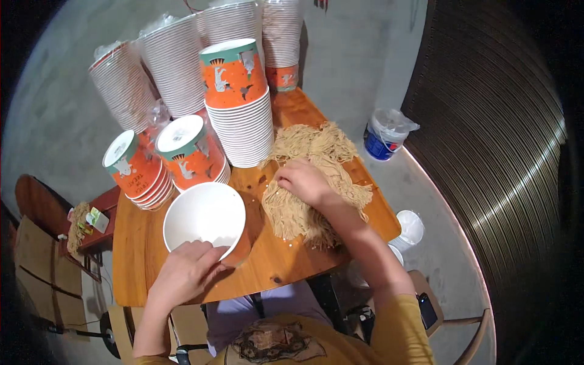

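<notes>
A wide white paper tub stands tilted on the near left of the wooden table, its open mouth toward me. My left hand grips its near rim, thumb outside and fingers folded over the edge. A few pale bits lie on the tub's bottom. To the right spreads a heap of tan dried noodles, with a second bunch just behind it. My right hand rests on the heap with its fingers curled into the strands; the fingertips are partly hidden.
Nested orange-and-green paper tubs rise behind, flanked by two shorter stacks. Plastic-wrapped tub stacks line the table's back. A lidded bucket and a white container sit beyond the right edge.
</notes>
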`<state>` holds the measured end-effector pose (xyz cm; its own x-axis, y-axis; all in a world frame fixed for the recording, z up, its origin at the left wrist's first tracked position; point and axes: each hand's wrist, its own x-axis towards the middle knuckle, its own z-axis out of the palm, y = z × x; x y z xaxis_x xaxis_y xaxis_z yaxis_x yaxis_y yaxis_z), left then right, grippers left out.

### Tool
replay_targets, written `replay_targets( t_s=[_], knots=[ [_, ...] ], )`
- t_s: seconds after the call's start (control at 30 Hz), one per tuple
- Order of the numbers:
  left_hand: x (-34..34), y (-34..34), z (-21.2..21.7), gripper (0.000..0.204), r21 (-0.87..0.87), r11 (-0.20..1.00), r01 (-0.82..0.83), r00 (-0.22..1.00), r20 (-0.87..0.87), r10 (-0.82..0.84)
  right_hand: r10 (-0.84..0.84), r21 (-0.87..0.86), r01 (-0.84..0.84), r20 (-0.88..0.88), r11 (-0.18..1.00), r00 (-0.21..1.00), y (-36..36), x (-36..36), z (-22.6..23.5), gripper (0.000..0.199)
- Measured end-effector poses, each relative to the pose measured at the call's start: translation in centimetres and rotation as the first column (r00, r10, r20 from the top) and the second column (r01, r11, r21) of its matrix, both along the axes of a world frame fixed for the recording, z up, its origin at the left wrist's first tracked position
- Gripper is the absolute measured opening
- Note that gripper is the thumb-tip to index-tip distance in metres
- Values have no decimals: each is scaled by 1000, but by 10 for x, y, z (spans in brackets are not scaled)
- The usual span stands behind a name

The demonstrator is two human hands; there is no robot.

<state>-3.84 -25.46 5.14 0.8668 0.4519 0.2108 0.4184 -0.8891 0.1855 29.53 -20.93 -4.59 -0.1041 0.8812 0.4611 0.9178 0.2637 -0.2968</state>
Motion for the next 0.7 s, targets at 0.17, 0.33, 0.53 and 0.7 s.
replay_targets(
  t_s=[0.17, 0.33, 0.53, 0.7],
  knots=[
    [-1, -3, 7, 41, 30, 999, -14, 996, 91, 11, -26, -65, 32, 96, 997, 995, 9, -8, 1, 9],
    [1, -11, -3, 39, 49, 998, 26, 959, 280, -39, 41, -27, -44, -83, 999, 996, 3, -6, 3, 10],
    [20, -21, -10, 37, 87, 991, 103, 906, 403, -130, 56, -16, -57, -69, 998, 996, 10, -12, -5, 11],
    [13, -28, -15, 33, 46, 995, 91, 905, 412, -102, 207, -144, -185, 159, 972, 965, 16, -27, -7, 11]
  ],
)
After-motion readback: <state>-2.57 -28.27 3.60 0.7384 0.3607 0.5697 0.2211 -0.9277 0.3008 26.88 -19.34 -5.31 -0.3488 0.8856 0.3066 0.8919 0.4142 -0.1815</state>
